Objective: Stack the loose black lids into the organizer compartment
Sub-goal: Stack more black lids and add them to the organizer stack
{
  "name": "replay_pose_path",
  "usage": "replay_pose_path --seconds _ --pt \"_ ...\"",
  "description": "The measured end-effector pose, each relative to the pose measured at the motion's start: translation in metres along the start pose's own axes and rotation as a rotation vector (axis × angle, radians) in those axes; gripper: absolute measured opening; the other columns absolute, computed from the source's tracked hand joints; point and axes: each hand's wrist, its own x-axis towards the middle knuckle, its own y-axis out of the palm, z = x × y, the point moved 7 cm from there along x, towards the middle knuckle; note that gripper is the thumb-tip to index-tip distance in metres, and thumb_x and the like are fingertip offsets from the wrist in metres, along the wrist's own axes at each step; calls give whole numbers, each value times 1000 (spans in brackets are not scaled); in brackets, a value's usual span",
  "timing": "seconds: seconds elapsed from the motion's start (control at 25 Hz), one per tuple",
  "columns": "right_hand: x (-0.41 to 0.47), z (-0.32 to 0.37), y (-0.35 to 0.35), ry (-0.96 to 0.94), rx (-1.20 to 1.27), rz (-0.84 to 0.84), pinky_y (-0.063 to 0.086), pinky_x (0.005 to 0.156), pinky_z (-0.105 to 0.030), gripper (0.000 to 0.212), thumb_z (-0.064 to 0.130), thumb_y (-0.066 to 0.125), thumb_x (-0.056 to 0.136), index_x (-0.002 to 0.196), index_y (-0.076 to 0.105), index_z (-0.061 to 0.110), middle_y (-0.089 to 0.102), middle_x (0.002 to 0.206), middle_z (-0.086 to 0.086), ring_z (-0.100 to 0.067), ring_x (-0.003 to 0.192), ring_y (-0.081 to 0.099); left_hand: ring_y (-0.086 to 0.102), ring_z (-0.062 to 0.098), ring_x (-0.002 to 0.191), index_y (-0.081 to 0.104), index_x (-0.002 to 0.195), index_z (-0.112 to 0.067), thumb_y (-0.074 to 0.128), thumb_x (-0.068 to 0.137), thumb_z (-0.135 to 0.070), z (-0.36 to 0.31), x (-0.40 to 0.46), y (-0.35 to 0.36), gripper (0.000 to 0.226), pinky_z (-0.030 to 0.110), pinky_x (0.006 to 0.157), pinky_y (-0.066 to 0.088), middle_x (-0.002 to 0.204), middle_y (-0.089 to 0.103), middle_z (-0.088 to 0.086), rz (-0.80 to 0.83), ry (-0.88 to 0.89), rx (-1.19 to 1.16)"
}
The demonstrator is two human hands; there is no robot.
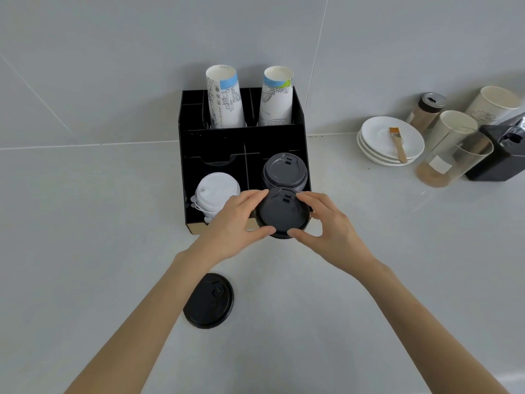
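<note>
A black organizer (216,137) stands against the wall. Its front right compartment holds a stack of black lids (285,169); the front left one holds white lids (217,191). Just in front of the black stack, at the organizer's front edge, I hold a black lid (281,213) between both hands. My left hand (237,223) grips its left rim and my right hand (326,223) grips its right rim, each with thumb and fingers. More lids may sit under it; I cannot tell. One loose black lid (208,301) lies flat on the counter between my forearms.
Two stacks of printed paper cups (225,98) stand in the organizer's back compartments. To the right are stacked white saucers (377,137) with a small brush (397,143), a clear glass (451,157), a shaker jar (426,109), white cups and a black machine (502,155).
</note>
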Motion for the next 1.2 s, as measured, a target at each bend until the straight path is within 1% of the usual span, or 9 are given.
replay_pose_path --seconds 0.12,0.24,0.36,0.48,0.8,0.96,1.04,1.12,1.2 --pt "10 1 -6 3 -7 -15 37 105 -31 58 20 68 77 129 42 15 44 136 -1 -18 120 45 32 17 130 27 137 -18 61 81 -30 -2 11 -5 66 18 100 19 145 35 0 -22 1 -17" --pt "23 0 -12 5 -10 -33 35 108 -33 57 20 67 78 129 42 15 43 139 0 -17 124 43 33 17 131 31 136 -16 62 81 -27 -3 23 -9 63 15 99 19 144 36 1 -73 8 -30" --pt "35 -3 -17 19 -11 -53 33 105 -23 56 19 66 79 129 42 14 42 139 0 -15 124 43 34 15 131 36 133 -15 61 82 -25 -5 34 -13 58 11 99 19 143 37 2 -123 16 -37" --pt "46 -6 -20 31 -17 -73 30 99 -15 56 18 66 79 129 42 13 42 139 -2 -16 123 43 35 16 131 38 132 -15 60 83 -23 -6 46 -14 55 18 103 23 142 38 3 -141 17 -38" --pt "71 -20 -21 73 -31 -92 30 94 -13 55 18 64 81 130 40 12 40 142 -2 -19 121 45 32 18 133 35 134 -17 60 83 -24 -2 78 -11 57 24 107 23 145 36 0 -130 -15 -17" --pt "81 -27 -14 94 -39 -45 23 94 -7 56 20 62 82 132 37 13 37 144 -2 -17 128 39 28 17 134 31 135 -17 60 83 -26 6 84 -6 60 24 108 21 147 32 -1 -114 -63 -23" --pt "85 -30 -9 103 -44 -26 22 98 -11 56 20 62 83 133 36 13 35 145 -3 -18 131 35 27 18 135 30 136 -16 60 83 -26 11 86 -2 61 25 108 22 148 30 0 -105 -82 -23" --pt "87 -33 -6 109 -61 -15 24 103 -19 57 21 61 83 133 35 13 35 145 -4 -19 133 32 27 19 135 30 136 -16 60 83 -26 14 87 2 62 26 109 22 148 30 0 -94 -97 -29" --pt "88 -36 -4 110 -83 -3 22 102 -19 57 22 60 84 134 34 13 34 146 -3 -19 133 29 27 19 135 30 136 -16 59 83 -26 16 88 4 62 26 108 22 148 31 0 -96 -110 -36"
